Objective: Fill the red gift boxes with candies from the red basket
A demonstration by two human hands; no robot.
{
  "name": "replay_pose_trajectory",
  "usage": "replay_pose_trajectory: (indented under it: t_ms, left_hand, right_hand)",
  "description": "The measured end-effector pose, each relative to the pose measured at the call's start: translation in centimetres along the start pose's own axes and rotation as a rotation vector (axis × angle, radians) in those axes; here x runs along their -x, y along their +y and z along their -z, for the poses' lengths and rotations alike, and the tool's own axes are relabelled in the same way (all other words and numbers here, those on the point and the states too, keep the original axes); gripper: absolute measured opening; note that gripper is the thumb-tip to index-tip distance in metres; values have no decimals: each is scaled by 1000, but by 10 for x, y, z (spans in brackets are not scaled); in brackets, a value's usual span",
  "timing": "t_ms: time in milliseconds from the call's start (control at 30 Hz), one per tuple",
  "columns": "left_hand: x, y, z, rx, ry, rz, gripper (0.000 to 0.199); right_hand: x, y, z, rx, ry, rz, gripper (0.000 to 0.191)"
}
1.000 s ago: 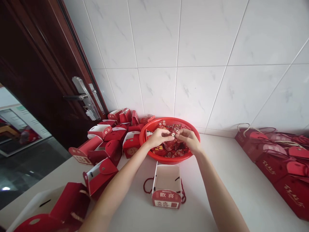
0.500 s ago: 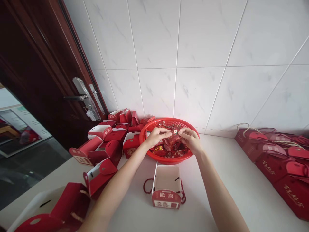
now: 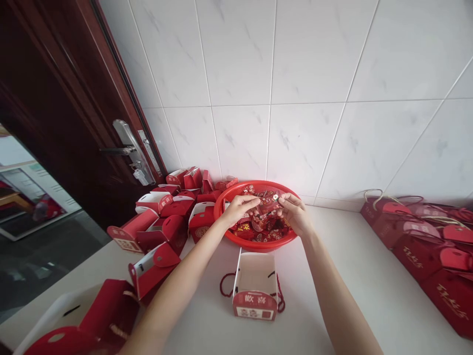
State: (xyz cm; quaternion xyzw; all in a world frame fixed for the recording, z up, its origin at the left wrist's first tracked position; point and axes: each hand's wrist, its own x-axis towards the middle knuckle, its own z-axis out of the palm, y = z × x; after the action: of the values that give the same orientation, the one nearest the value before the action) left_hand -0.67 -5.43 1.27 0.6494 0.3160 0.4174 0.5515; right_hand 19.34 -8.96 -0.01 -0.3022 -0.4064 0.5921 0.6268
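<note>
Over a red plastic basket [image 3: 254, 245] full of red wrapped sweets [image 3: 271, 233], my left hand [image 3: 240, 209] and my right hand [image 3: 295, 213] hold one red candy packet [image 3: 268, 201] between them. My left fingers pinch its left end and my right fingers pinch its right end, beside a small pale flower-like mark. In front of the basket stands an open box [image 3: 254, 291] with a white inside, a red printed front and dark red cord handles at its sides.
Many red boxes [image 3: 173, 231] crowd the table's left side. Red gift bags [image 3: 414, 251] with cord handles line the right. Behind the white table [image 3: 295, 301] is a tiled wall [image 3: 306, 143]; a dark wooden door [image 3: 74, 98] with a handle is at the left.
My hands have moved slightly apart, and the packet is stretched flatter between them. My right hand has shifted a little to the right.
</note>
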Motion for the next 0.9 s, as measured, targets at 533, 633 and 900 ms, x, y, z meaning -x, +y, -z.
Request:
replay_pose_trajectory:
  t_ms: [533,633,900]
  left_hand:
    - [-4,-1,4,142,50,102,46]
    - [-6,-3,4,89,44,73,51]
    - [-21,11,8,-171,-100,-7,54]
  right_hand:
    - [9,4,-9,448,-258,125,21]
    - [10,2,-10,326,-147,86,28]
    - [9,2,-12,324,-188,17,32]
